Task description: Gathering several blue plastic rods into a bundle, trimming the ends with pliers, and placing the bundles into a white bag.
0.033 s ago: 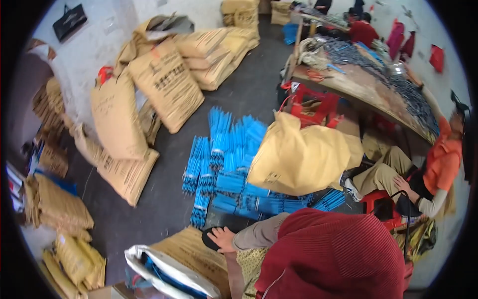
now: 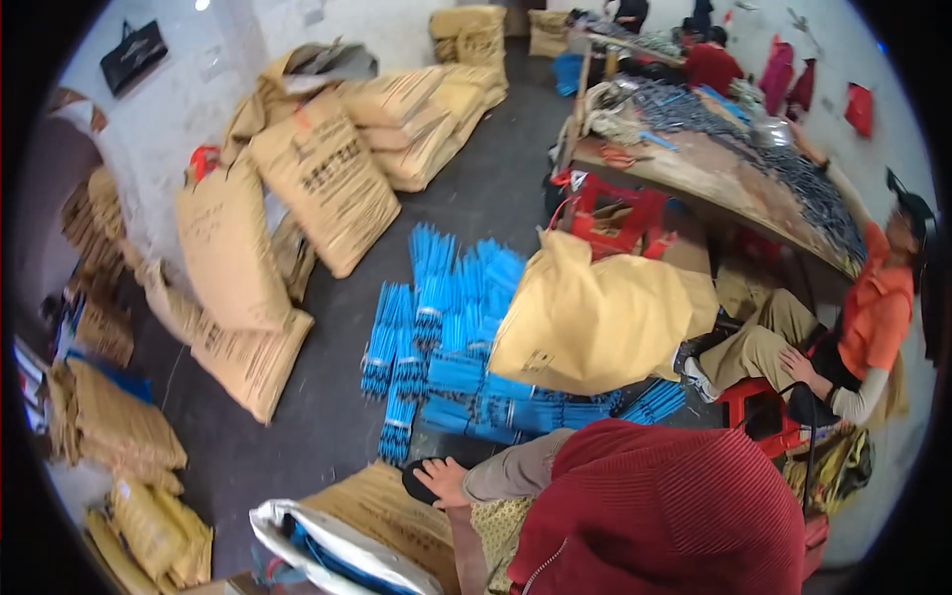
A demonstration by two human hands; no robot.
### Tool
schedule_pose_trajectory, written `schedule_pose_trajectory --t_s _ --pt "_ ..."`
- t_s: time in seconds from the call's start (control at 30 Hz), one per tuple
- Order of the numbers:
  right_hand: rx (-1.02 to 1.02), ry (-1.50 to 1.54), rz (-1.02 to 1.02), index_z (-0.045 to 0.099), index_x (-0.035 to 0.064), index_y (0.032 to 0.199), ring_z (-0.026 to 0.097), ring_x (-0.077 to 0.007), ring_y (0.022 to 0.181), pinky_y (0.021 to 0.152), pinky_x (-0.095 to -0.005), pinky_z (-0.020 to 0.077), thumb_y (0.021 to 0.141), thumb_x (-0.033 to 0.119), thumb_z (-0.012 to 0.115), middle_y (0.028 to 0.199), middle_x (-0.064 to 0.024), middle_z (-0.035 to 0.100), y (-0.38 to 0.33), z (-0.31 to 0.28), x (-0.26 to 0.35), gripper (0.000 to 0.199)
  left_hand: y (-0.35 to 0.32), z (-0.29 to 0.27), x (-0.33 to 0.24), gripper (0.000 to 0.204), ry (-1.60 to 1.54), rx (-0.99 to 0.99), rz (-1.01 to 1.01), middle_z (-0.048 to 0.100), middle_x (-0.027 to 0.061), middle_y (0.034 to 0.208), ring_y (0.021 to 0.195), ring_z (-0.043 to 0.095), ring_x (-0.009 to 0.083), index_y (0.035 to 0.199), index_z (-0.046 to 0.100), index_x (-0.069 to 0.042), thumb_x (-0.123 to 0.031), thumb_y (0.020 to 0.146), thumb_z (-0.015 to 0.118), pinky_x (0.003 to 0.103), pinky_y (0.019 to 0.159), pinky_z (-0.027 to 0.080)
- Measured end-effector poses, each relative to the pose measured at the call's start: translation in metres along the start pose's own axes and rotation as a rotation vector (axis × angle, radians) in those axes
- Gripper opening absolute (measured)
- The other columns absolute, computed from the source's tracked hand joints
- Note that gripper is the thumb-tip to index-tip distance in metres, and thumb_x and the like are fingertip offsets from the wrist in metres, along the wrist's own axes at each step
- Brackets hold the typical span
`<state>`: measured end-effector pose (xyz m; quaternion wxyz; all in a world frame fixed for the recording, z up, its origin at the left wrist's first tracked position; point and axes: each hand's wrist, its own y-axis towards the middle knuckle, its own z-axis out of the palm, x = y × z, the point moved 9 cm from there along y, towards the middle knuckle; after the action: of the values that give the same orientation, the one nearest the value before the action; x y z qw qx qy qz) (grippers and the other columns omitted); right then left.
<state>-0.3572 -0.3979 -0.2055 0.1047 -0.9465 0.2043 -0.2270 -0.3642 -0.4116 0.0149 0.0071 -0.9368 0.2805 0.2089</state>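
My right hand (image 2: 443,482) reaches in from a red ribbed jacket with a grey-brown under-sleeve. Its fingers lie flat and a little apart on a dark rounded surface (image 2: 418,483), perhaps my knee; I cannot make out what it is. Just below, a brown sack (image 2: 382,511) stands beside an open white-lined sack (image 2: 327,553) with blue pieces inside. Beyond the hand, bundles of thin blue rods with dark ends (image 2: 397,426) lie piled on the floor. A large tan sack (image 2: 595,317) covers part of the pile. My left hand is out of view.
Full brown sacks (image 2: 322,183) lean at the back left, and yellow sacks (image 2: 149,531) lie lower left. At right, a person (image 2: 873,317) sits on a red stool (image 2: 759,416), one arm reaching over a workbench (image 2: 714,183) strewn with grey pieces. Another red stool (image 2: 635,213) stands underneath.
My view has shifted slightly, so the sacks and blue bundles sit a little lower. My right hand keeps its place. The seated person's reaching arm has moved slightly, if at all.
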Motion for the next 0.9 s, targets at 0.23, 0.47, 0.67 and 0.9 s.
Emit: schedule_pose_trajectory --t_s 0.23,0.47,0.67,0.9 --pt "0.008 0.160 0.073 0.023 0.0038 0.155 0.041 -0.0408 0.129 0.097 -0.0508 0.0372 0.080 0.051 0.073 0.150 -0.0272 0.033 -0.005 0.009 -0.031 0.102 -0.042 0.006 0.050 0.038 -0.005 0.079 -0.173 0.063 0.0250 0.098 0.083 0.057 0.0377 0.103 0.067 -0.001 -0.037 0.099 0.055 0.048 0.073 0.047" --pt "0.102 0.098 0.127 0.025 0.0085 0.154 0.043 -0.0387 0.129 0.097 -0.0523 0.0377 0.068 0.052 0.080 0.149 -0.0256 0.036 -0.045 -0.002 -0.014 0.111 -0.151 0.053 0.405 0.043 -0.065 -0.240 -0.088 0.052 0.0250 0.058 0.050 0.044 0.0409 0.067 0.059 0.002 -0.027 0.099 0.057 0.049 0.054 0.040" --pt "-0.154 -0.063 0.017 0.027 0.0103 0.153 0.046 -0.0384 0.126 0.093 -0.0517 0.0397 0.061 0.048 0.084 0.146 -0.0251 0.039 -0.061 0.008 -0.013 0.115 -0.153 0.061 0.414 0.039 -0.082 -0.173 -0.096 0.053 0.0255 0.061 0.053 0.045 0.0402 0.071 0.059 0.004 -0.023 0.098 0.056 0.048 0.056 0.041" --pt "-0.142 -0.025 -0.033 0.026 0.0094 0.154 0.046 -0.0393 0.125 0.092 -0.0506 0.0396 0.065 0.044 0.082 0.146 -0.0267 0.039 -0.064 0.006 -0.011 0.110 -0.161 0.058 0.412 0.038 -0.090 -0.188 -0.108 0.056 0.0260 0.065 0.055 0.048 0.0405 0.074 0.061 0.005 -0.024 0.099 0.055 0.048 0.058 0.043"
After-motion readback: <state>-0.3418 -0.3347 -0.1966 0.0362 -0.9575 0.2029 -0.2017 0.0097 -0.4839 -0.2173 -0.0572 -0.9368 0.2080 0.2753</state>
